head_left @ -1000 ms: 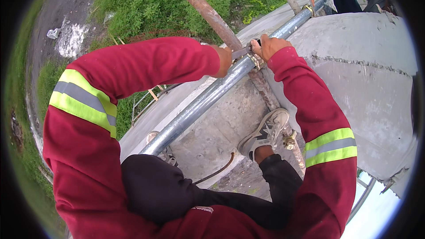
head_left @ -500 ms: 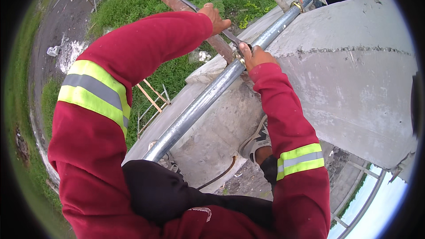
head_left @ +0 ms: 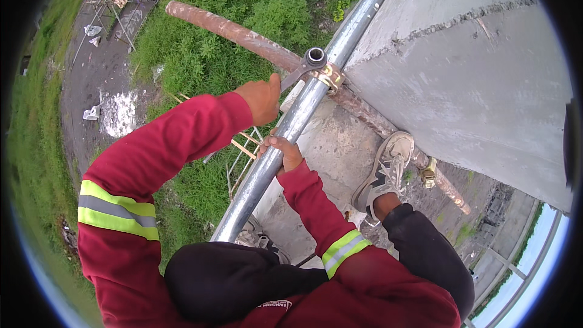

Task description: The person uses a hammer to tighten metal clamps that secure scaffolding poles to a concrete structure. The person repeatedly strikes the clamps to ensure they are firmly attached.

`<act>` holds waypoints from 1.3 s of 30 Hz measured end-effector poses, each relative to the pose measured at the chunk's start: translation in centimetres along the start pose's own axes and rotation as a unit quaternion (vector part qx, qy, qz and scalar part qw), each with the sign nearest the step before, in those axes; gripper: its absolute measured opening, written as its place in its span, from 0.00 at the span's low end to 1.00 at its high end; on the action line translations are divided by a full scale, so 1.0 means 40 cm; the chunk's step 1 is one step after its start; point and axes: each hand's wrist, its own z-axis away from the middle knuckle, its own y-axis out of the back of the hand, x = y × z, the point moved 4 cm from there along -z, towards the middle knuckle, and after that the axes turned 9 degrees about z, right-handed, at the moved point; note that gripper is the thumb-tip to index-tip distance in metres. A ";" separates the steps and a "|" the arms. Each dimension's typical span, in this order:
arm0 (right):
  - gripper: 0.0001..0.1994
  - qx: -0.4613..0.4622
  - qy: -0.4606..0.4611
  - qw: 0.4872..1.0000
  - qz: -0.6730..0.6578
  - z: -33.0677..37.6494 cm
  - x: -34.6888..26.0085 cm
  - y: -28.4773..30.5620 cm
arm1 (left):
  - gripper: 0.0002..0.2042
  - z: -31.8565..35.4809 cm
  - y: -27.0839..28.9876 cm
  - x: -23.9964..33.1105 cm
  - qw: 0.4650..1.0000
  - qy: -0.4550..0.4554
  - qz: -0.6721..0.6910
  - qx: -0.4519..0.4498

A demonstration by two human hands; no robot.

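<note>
**A:** Your left hand (head_left: 262, 98) was clenched round the handle of the wrench (head_left: 302, 68), and the wrench's ring end sat on the brass-coloured clamp (head_left: 328, 76), up at about twelve o'clock in the head view.

**B:** And the clamp itself?

**A:** It joined two pipes. The shiny steel pipe (head_left: 291, 124) ran from six o'clock up to one o'clock, and the rusty pipe (head_left: 237, 32) crossed it from ten o'clock down toward four.

**B:** Where was your other hand?

**A:** Your right hand (head_left: 280, 151) gripped the steel pipe just below the clamp, fingers wrapped over it, near the centre and close under your left hand.

**B:** Footing?

**A:** Your grey shoe (head_left: 385, 173) rested on the rusty pipe at three o'clock, hard against the concrete wall (head_left: 473, 79). A second clamp (head_left: 429, 173) sat on that same pipe just beside the shoe.

**B:** Below you?

**A:** Grass (head_left: 200, 54) lay far down at eleven o'clock, with a wet paved strip (head_left: 91, 79) at nine to ten.
</note>
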 end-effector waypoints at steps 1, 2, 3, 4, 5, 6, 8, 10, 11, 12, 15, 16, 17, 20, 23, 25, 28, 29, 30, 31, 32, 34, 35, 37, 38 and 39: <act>0.21 -0.005 -0.012 1.000 0.011 0.003 -0.006 0.001 | 0.15 -0.009 0.017 -0.015 0.997 -0.007 -0.056 0.048; 0.20 -0.014 -0.023 0.999 0.022 0.004 -0.006 0.000 | 0.14 -0.020 0.034 -0.036 0.993 -0.005 -0.105 0.055; 0.20 -0.029 -0.014 0.999 0.021 0.006 -0.006 0.000 | 0.13 -0.027 0.055 -0.058 0.982 0.008 -0.169 0.084; 0.19 -0.047 -0.006 0.999 0.023 0.004 -0.006 0.002 | 0.12 -0.039 0.067 -0.076 0.984 -0.011 -0.173 0.053; 0.18 -0.060 0.015 0.998 0.020 0.003 -0.006 0.002 | 0.12 -0.044 0.077 -0.087 0.980 -0.023 -0.191 0.047; 0.18 -0.066 -0.006 0.998 0.012 0.000 0.003 0.005 | 0.11 -0.054 0.091 -0.088 0.977 -0.064 -0.196 0.058; 0.19 -0.074 -0.016 0.997 -0.008 -0.001 0.011 0.011 | 0.10 -0.073 0.118 -0.093 0.955 -0.080 -0.277 0.062; 0.19 -0.084 -0.012 0.996 -0.018 -0.005 0.010 0.015 | 0.09 -0.117 0.158 -0.088 0.925 -0.115 -0.355 0.070; 0.20 -0.092 -0.010 0.995 -0.023 -0.006 0.010 0.013 | 0.08 -0.151 0.187 -0.094 0.905 -0.097 -0.410 0.064; 0.20 -0.100 -0.009 0.995 -0.027 -0.004 0.010 0.012 | 0.09 -0.177 0.215 -0.080 0.882 -0.192 -0.416 0.111; 0.21 -0.090 -0.009 0.995 -0.035 -0.001 0.009 0.009 | 0.09 -0.209 0.251 -0.090 0.830 -0.268 -0.455 0.181; 0.21 -0.094 -0.007 0.995 -0.029 -0.001 0.007 0.006 | 0.10 -0.208 0.240 -0.102 0.848 -0.212 -0.458 0.162; 0.22 -0.083 -0.015 0.996 -0.022 -0.001 0.009 0.006 | 0.10 -0.196 0.218 -0.103 0.863 -0.190 -0.445 0.146; 0.24 -0.066 -0.016 0.998 -0.006 -0.001 0.008 0.009 | 0.13 -0.070 0.098 -0.097 0.971 -0.032 -0.225 0.069; 0.23 -0.043 -0.087 0.995 0.009 0.002 0.020 0.013 | 0.12 0.012 -0.056 -0.001 0.988 0.021 0.150 -0.037; 0.21 -0.073 -0.039 0.997 0.002 0.004 0.012 0.003 | 0.12 0.026 -0.036 0.008 0.996 0.003 0.085 0.007; 0.21 -0.049 -0.011 0.999 0.002 0.010 0.009 -0.002 | 0.11 -0.053 0.094 -0.065 0.983 -0.007 -0.185 -0.001; 0.21 -0.055 -0.003 0.998 0.002 0.012 0.007 -0.006 | 0.10 -0.099 0.149 -0.085 0.935 -0.083 -0.343 0.027; 0.21 -0.050 -0.009 0.999 0.002 0.014 0.009 -0.008 | 0.10 -0.154 0.203 -0.103 0.872 -0.162 -0.457 0.063; 0.22 -0.057 -0.006 0.998 -0.001 0.014 0.007 -0.011 | 0.09 -0.210 0.241 -0.092 0.801 -0.282 -0.510 0.137; 0.22 -0.062 0.007 0.998 -0.008 0.014 0.003 -0.013 | 0.09 -0.251 0.259 -0.090 0.782 -0.339 -0.485 0.198; 0.22 -0.068 0.008 0.998 -0.007 0.010 0.000 -0.014 | 0.10 -0.277 0.286 -0.101 0.783 -0.344 -0.452 0.253; 0.22 -0.068 0.010 0.998 -0.009 0.012 0.000 -0.013 | 0.10 -0.275 0.272 -0.094 0.812 -0.310 -0.429 0.247; 0.22 -0.057 -0.001 0.998 -0.003 0.012 0.005 -0.007 | 0.11 -0.209 0.228 -0.082 0.887 -0.190 -0.375 0.193; 0.22 -0.057 0.000 0.998 -0.001 0.012 0.007 -0.004 | 0.12 -0.156 0.198 -0.084 0.921 -0.065 -0.357 0.142; 0.22 -0.058 0.008 0.998 0.002 0.010 0.008 -0.002 | 0.13 -0.097 0.160 -0.072 0.961 -0.003 -0.246 0.126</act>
